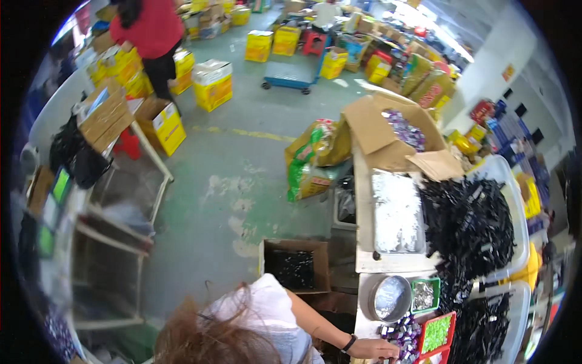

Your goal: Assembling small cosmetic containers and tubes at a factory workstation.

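Neither my left hand nor my right hand shows in the head view. Just ahead, at the lower edge, sits a co-worker with brown hair and a white top point(276, 303). Their bare forearm, with a black wristband point(348, 344), stretches right to the worktable. That co-worker's hand point(374, 349) is at a heap of small purple and silver pieces point(405, 332). Beside the heap lies a red tray point(453, 324) of small green pieces. Behind it stand a round metal pan point(371, 300) and a green basket point(438, 285) with silvery bits.
Black strips point(470, 221) pile up beside a white tray point(397, 209) and clear tubs point(515, 182). An open carton point(370, 130) holds purple pieces. A floor box point(323, 267), green-yellow sack point(306, 161), blue trolley point(291, 74), frame stand point(142, 273) and person in red point(151, 30) surround the aisle.
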A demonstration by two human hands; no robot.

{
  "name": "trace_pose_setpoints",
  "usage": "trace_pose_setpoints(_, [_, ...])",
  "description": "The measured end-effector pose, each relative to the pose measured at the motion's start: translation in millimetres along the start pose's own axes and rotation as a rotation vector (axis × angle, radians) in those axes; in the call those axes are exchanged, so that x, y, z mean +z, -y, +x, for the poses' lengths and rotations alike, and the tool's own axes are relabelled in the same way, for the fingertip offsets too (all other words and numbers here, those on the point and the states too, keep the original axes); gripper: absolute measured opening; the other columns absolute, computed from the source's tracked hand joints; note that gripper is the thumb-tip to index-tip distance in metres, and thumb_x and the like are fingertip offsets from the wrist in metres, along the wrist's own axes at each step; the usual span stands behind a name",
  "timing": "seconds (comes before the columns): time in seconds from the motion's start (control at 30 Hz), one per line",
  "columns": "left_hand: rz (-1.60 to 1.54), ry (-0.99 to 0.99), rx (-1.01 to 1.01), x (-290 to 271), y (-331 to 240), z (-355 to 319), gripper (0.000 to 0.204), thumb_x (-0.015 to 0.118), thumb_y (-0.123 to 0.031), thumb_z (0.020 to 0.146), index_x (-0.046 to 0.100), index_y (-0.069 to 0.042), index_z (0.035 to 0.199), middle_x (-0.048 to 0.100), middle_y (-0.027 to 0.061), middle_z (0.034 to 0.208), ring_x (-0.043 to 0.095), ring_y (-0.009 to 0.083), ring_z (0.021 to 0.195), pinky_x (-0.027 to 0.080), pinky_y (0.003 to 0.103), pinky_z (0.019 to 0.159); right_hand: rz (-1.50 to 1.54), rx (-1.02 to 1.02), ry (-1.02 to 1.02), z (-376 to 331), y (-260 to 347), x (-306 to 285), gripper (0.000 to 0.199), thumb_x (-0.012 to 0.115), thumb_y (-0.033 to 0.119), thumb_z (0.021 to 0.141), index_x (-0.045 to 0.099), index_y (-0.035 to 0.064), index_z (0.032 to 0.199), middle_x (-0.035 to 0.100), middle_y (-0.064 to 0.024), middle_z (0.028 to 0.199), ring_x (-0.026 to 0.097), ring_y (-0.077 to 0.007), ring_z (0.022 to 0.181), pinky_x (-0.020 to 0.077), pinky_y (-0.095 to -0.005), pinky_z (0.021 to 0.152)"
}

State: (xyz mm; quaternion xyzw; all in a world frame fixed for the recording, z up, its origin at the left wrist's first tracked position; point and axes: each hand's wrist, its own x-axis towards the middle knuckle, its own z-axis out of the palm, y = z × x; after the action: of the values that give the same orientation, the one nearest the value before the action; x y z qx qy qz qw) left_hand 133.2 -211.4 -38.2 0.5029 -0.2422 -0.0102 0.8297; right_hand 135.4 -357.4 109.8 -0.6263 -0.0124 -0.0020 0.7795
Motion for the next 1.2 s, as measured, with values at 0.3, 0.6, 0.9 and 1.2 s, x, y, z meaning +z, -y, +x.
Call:
trace_pose_setpoints(0.3, [-0.168,-0.005,-0.188,-6,-18,7,0.026,0.044,-0.024,0.102,0.055,-0.004,0.114,0.056,0.0035,0.104,0.052,0.0124,0.103,0.039,0.029,0.094,0.711,0.064,-0.104,-14,2,-86,0.063,0.06,0.017,0.083,0.036,0.0039,0.14,0.05,-0.0201,0.126,0.051,-0.035,0.114,0.0385,-0.0536,0.099])
trace_pose_setpoints(0.6, [0.44,-0.159,-0.122,22,-64,34,0.02,0.07,-0.008,0.084,0.066,0.0,0.102,0.062,0.0072,0.088,0.058,0.0147,0.081,0.045,0.026,0.073,-1.124,-0.262,0.159,-14,-26,-43,0.022,0.056,-0.004,0.08,0.053,-0.0009,0.102,0.051,-0.018,0.1,0.048,-0.0381,0.097,0.0394,-0.0425,0.084])
trace_pose_setpoints(0.9, [0.54,-0.206,-0.13,26,-57,38,0.024,0.071,-0.008,0.084,0.067,0.002,0.105,0.06,0.0067,0.089,0.057,0.014,0.081,0.044,0.025,0.074,-1.26,-0.187,0.225,-4,-27,-48,0.02,0.06,-0.001,0.076,0.053,0.0002,0.094,0.052,-0.0166,0.091,0.049,-0.0362,0.088,0.0406,-0.0441,0.076])
trace_pose_setpoints(1.2, [0.288,-0.205,-0.301,1,-61,17,0.022,0.068,-0.008,0.086,0.066,0.005,0.104,0.061,0.0045,0.086,0.057,0.0111,0.069,0.044,0.023,0.062,-1.306,-0.452,0.39,5,-51,-42,0.021,0.058,-0.005,0.073,0.053,-0.0021,0.093,0.052,-0.0177,0.085,0.052,-0.0367,0.081,0.043,-0.0444,0.069])
